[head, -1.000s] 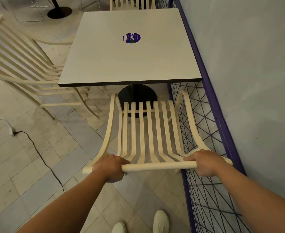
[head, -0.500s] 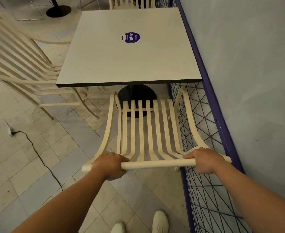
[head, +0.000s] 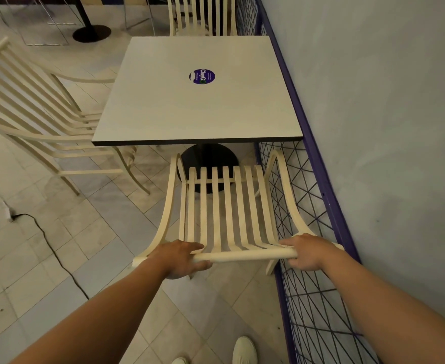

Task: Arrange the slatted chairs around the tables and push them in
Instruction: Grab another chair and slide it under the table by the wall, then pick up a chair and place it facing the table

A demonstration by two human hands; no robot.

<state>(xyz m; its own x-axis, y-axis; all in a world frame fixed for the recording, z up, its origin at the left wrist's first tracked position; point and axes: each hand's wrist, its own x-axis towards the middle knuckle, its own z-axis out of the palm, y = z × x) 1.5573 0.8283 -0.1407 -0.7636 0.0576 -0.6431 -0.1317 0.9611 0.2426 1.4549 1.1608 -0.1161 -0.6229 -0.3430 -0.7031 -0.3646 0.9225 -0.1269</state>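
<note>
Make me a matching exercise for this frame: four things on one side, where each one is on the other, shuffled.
1 round sticker
2 black cable
3 purple mesh railing
4 chair's top rail

A on the floor tiles
B held by left hand and right hand
C on the tabletop
D along the wall

Pairs: 1-C, 2-A, 3-D, 4-B

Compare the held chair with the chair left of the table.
The held chair is gripped at its top rail by the left hand and right hand; the left chair stands untouched. The left chair's seat slips under the table; the held chair's stops short. Both are cream and slatted.
</note>
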